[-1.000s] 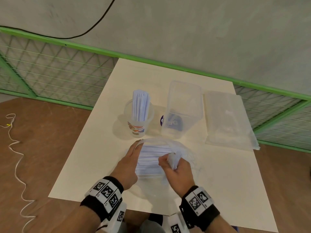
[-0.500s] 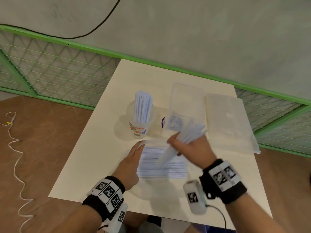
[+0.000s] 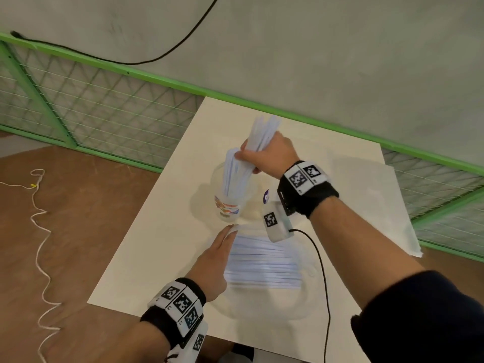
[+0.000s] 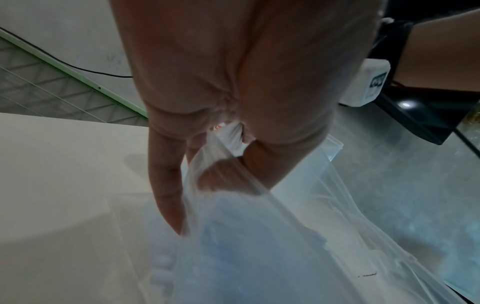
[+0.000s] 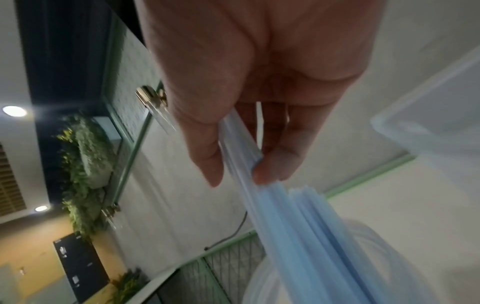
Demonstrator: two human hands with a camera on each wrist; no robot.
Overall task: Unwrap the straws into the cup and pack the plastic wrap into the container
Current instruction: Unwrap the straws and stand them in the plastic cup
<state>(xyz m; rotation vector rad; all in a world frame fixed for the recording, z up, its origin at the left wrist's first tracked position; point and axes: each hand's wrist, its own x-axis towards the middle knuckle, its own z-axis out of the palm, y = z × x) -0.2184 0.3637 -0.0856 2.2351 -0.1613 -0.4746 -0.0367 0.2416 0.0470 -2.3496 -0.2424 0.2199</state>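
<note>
Over the white surface [image 3: 157,258] the right hand [image 3: 269,155], grip clenched on a bunch of straws [image 3: 262,132], has swung from the pile [image 3: 262,263] to the cup [image 3: 227,208], their lower ends now inside, while the left hand [image 3: 212,263] still pinches the plastic wrap [image 4: 259,246] beside the pile.

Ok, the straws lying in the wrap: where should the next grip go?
Round their right ends, from above on the right. The straws lie flat, running left to right, and the left hand pinches the wrap at their left ends, so that side is probably blocked.
</note>
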